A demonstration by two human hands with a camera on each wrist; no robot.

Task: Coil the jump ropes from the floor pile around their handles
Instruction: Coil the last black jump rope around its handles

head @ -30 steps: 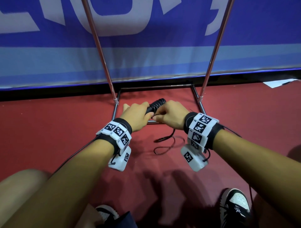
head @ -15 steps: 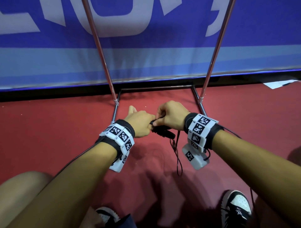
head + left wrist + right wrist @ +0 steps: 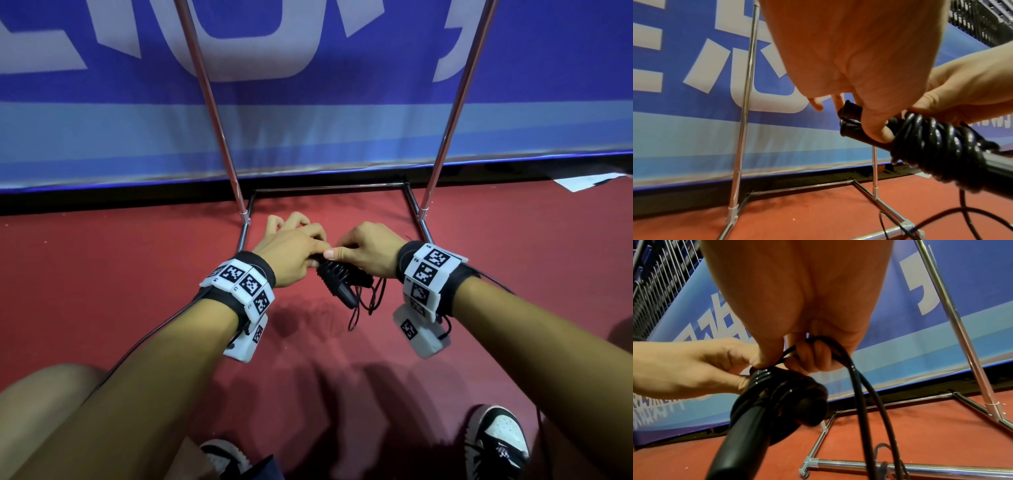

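A black jump rope is held low over the red floor between both hands. Its two handles [image 3: 337, 282] lie side by side, with several turns of rope coil [image 3: 931, 146] wound around them. My left hand [image 3: 308, 255] pinches the handles' far ends [image 3: 851, 123] with the thumb, and its other fingers are spread out. My right hand [image 3: 344, 253] has its fingers curled round a loop of the loose rope [image 3: 857, 386] just above the coil [image 3: 777, 395]. A short slack tail [image 3: 368, 303] hangs beneath the hands.
A chrome rack frame [image 3: 438, 161] stands on the floor just beyond the hands, its base bars [image 3: 910, 467] close under them. Behind it runs a blue banner wall [image 3: 308, 130]. My shoes [image 3: 496, 442] are near the bottom edge, and a white paper [image 3: 582, 180] lies far right.
The handle bundle has swung from pointing away to pointing toward me. The hanging rope has grown shorter. My left fingers have spread out from a fist.
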